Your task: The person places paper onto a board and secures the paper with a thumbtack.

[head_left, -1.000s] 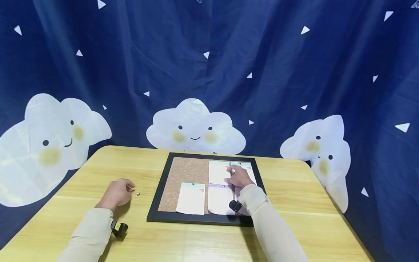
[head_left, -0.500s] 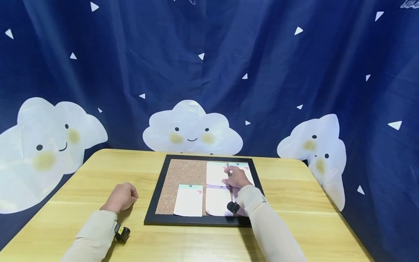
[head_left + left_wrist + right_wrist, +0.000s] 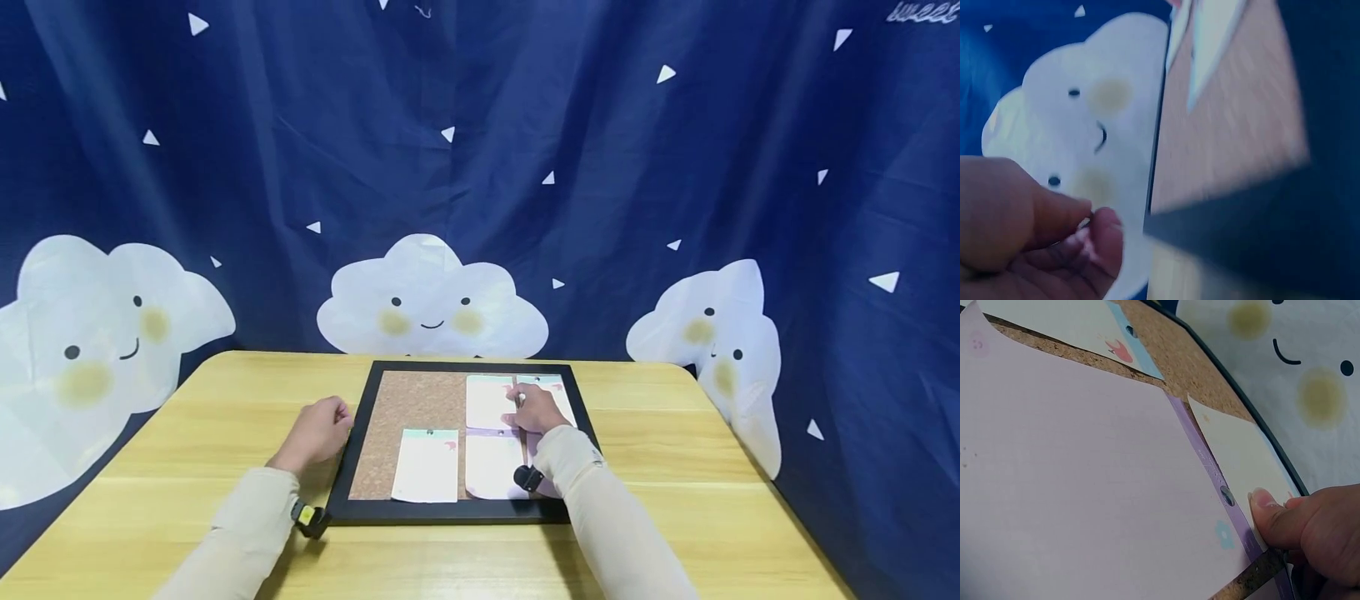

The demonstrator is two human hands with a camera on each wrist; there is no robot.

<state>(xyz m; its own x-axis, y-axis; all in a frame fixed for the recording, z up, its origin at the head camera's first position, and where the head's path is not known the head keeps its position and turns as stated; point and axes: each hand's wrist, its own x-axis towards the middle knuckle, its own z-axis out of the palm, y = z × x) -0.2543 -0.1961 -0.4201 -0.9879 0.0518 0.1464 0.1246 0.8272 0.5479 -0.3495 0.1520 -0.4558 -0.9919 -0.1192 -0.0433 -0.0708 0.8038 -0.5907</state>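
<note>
A black-framed corkboard (image 3: 420, 400) lies on the table with several notepaper sheets on it. My right hand (image 3: 538, 408) pinches the right edge of the upper-middle sheet (image 3: 487, 402); in the right wrist view its thumb (image 3: 1279, 522) lies on that cream sheet (image 3: 1235, 447). My left hand (image 3: 318, 431) is at the board's left edge. In the left wrist view its thumb and index finger pinch a tiny dark thumbtack (image 3: 1089, 219), mostly hidden. A silver tack (image 3: 1227, 495) holds the lilac-banded sheet (image 3: 1097, 462) below.
A green-topped sheet (image 3: 426, 467) is tacked at the board's lower left, and another (image 3: 555, 392) at the upper right. Bare cork shows at the upper left. The wooden table (image 3: 675, 450) extends around the board, with a blue cloud-print curtain (image 3: 480, 167) behind.
The thumbtack that lay on the table beside my left hand has been picked up. That hand has moved right to the board's edge. The right hand stays at the upper-middle sheet.
</note>
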